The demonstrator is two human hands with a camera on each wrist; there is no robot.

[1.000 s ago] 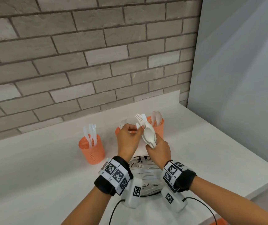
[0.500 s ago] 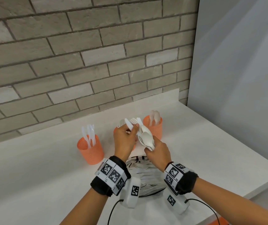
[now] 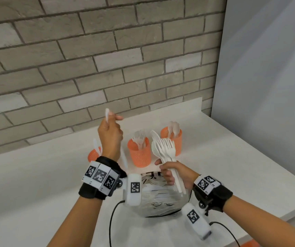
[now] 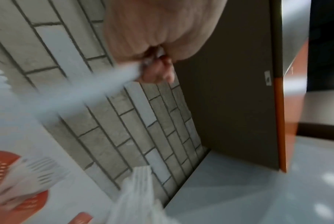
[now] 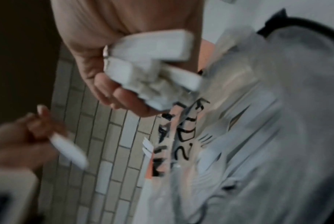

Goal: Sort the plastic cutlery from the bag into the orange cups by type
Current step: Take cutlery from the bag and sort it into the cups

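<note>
Behind left hand (image 3: 110, 134): left cup (image 3: 93, 155) half-hidden | pinches blurred utensil (image 3: 107, 116) | right hand (image 3: 174, 172) grips cutlery bundle (image 3: 164, 148)

Left hand (image 3: 110, 134) with one white piece (image 3: 107, 115) now raised clear of right hand's bundle (image 3: 163, 148).

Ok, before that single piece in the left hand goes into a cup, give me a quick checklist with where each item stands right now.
1. Left hand grips one white piece: ok.
2. Type of that piece: cannot tell, it is blurred and half hidden by the hand.
3. Right hand keeps the bundle of forks and spoons fanned and secure: ok.
4. Cups upright, one type each: middle cup holds forks, right cup holds spoons: ok.
5. Left cup open for a drop: cannot tell, the left wrist hides most of it.
6. Bag lies flat on the counter, with cutlery inside: ok.
</note>
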